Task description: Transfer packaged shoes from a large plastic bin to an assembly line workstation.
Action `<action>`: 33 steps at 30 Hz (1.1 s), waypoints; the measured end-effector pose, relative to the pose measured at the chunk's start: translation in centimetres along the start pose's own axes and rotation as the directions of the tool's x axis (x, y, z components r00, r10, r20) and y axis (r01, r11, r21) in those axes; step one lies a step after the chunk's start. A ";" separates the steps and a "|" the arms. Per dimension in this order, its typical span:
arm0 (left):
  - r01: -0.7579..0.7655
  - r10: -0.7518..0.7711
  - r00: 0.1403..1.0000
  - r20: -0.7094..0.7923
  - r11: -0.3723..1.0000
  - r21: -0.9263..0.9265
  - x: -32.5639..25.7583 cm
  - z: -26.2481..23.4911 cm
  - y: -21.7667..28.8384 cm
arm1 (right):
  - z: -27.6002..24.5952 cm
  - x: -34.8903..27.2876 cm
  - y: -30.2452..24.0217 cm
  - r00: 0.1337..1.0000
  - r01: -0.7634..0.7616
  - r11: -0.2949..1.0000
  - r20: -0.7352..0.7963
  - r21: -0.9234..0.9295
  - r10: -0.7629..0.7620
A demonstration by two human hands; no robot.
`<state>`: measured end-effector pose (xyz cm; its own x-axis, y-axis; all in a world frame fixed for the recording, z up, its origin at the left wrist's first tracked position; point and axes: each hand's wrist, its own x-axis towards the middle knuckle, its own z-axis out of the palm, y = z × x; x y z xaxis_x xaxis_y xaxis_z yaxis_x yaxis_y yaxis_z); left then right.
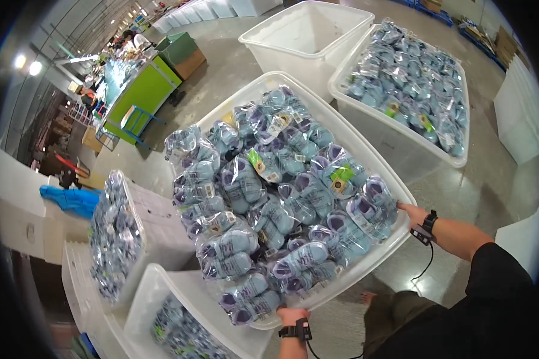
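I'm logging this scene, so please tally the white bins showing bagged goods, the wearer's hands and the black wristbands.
White bins showing bagged goods: 4
Left hand and right hand: 2
Black wristbands: 2
Total: 8

The left hand is low down, curled in a grip, with its bare forearm pointing up. The right hand is higher and farther right, gripping too, its bare forearm stretched out.
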<state>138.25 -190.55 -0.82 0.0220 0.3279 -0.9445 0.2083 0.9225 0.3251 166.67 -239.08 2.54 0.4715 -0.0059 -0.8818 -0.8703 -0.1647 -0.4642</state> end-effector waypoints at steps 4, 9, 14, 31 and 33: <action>0.087 -0.089 0.996 0.030 0.995 0.050 1.4 0.1 0.8 | 0.9 1.6 1.3 0.978 -0.026 0.961 -0.193 0.275 0.082; 0.213 -0.216 0.976 0.034 0.974 0.078 3.1 -0.5 2.2 | 3.5 -7.3 -3.4 0.976 -0.105 0.961 -0.158 0.256 0.148; 0.323 -0.335 0.940 0.067 0.935 0.146 5.0 -2.9 3.2 | 1.5 2.5 4.1 0.939 0.035 0.936 -0.332 0.350 0.089; 0.286 -0.277 0.936 0.215 0.958 -0.009 17.0 -5.9 2.0 | 5.6 -1.6 4.5 0.974 0.127 0.904 -0.223 0.408 -0.036; 0.280 -0.287 0.930 0.228 0.958 0.064 15.8 -1.1 2.5 | 2.7 1.2 6.6 0.956 0.104 0.943 -0.293 0.315 -0.007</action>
<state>138.08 -182.88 -14.85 0.1833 -0.0061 -0.9830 0.2685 0.9623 0.0441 161.13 -237.47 -1.79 0.4991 -0.2934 -0.8154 -0.8168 0.1549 -0.5557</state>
